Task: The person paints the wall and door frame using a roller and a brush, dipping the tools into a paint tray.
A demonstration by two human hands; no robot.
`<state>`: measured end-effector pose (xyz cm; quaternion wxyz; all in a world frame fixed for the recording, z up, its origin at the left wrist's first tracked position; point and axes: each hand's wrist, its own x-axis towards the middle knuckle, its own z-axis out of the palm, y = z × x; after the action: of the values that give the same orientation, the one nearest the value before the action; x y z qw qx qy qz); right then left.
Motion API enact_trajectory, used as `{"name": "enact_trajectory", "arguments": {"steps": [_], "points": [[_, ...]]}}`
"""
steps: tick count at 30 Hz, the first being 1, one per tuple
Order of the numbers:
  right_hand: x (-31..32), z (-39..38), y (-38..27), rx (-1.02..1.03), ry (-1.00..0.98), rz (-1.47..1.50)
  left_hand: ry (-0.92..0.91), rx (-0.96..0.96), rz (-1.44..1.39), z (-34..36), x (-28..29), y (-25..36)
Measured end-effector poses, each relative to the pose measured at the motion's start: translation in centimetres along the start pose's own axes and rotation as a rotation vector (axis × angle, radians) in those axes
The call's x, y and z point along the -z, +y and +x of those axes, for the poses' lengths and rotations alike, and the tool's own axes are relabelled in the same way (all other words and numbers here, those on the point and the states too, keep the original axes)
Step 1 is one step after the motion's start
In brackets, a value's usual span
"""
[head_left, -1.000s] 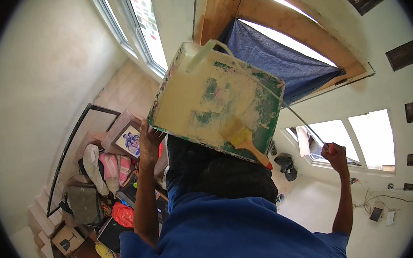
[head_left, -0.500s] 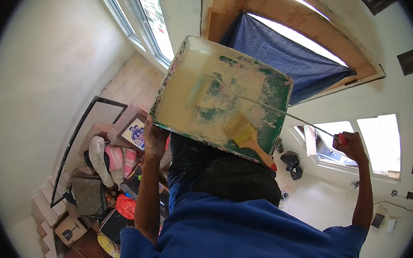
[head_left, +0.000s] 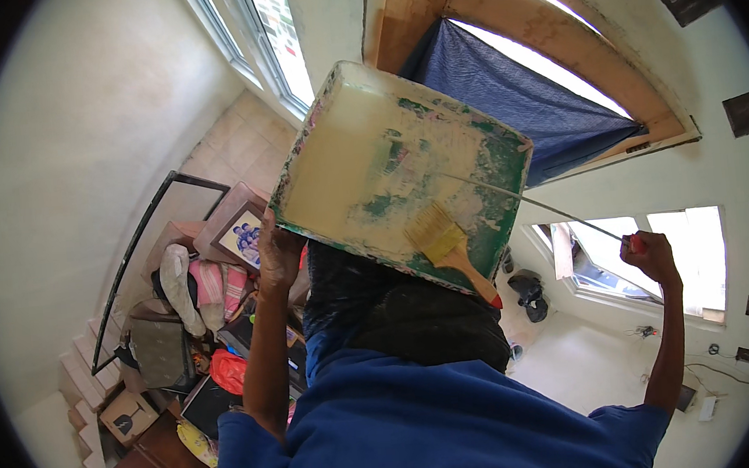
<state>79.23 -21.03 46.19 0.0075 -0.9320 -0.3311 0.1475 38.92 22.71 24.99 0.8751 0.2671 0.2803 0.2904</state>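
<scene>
Left hand (head_left: 280, 257) clamped on the near left corner of the tray (head_left: 504, 153), fingers partly hidden under the rim. Right hand (head_left: 653, 256) closed in a fist on the red grip (head_left: 636, 243) of a thin rod (head_left: 566, 214), well clear of the tray's right edge.

Surroundings, left to right: steps (head_left: 75, 363); carton (head_left: 120, 411); grey case (head_left: 159, 348); pink cloth (head_left: 212, 291); red bag (head_left: 227, 370); photo (head_left: 241, 240), just beyond the left hand. These are heaped together, the left forearm covering part of the heap. Black trousers (head_left: 398, 311) show past the tray's near edge. Blue sheet (head_left: 505, 100) hangs beyond the far edge. Dark bag (head_left: 529, 292) on the floor, off the near right corner. Bright window (head_left: 693, 253) behind the right hand.

Tray: tilted in view, between the hands, touching the left and apart from the right. Cream paint (head_left: 321, 163) pooled along its left edge; green shows through smears elsewhere. Rod crosses the right edge and runs to the tray's middle; its far end is unclear there. Brush (head_left: 439, 239) takes up the near right part, just nearside of the rod: bristles inward, red handle tip at the near right corner, untouched by either hand.
</scene>
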Motion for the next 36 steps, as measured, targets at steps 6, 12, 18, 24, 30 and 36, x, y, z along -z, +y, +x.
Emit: {"name": "enact_trajectory", "arguments": {"steps": [6,12,18,24,30,36], "points": [[-1.6,-1.4,2.6,-0.062,0.026,0.131,0.016,-0.003,0.028,0.1,0.2,-0.1],[-2.3,-1.6,1.7,-0.087,0.072,-0.006,-0.014,-0.024,0.031,0.2,-0.1,0.0],[-1.7,-3.2,4.2,-0.070,0.112,0.039,0.005,-0.044,0.071,0.2,-0.1,-0.2],[-2.4,-2.9,1.4,-0.175,-0.013,-0.013,0.015,-0.015,0.041,0.1,-0.3,0.0],[-3.0,-5.8,5.7,-0.274,0.011,0.118,0.007,-0.033,0.003,0.0,-0.4,-0.3],[-5.9,-5.5,3.4,-0.222,0.041,0.226,-0.034,-0.075,0.102,0.3,0.3,0.0]]}}
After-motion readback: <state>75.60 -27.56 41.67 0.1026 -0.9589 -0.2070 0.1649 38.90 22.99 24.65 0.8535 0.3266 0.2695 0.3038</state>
